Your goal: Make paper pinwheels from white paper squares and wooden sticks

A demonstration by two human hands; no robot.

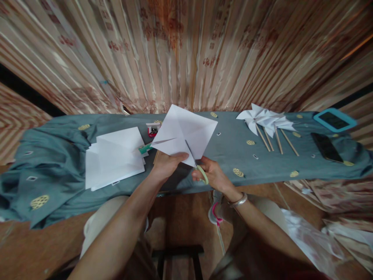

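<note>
Left hand (pixel 167 164) pinching the white paper square (pixel 186 124) between the worktop's (pixel 229 151) far and near edges, right hand (pixel 215 175) gripping the scissors (pixel 204 174), I seem mid-cut from one corner; snipping further likely calls for steady paper.

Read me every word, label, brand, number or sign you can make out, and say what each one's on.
No text is readable.
Curtain: character-like marks, too blurred.
Cloth: small white printed patches, too small.
Red box: any print too small.
Scissors, held paper: no writing visible.
Phone: dark screen, nothing legible.
</note>
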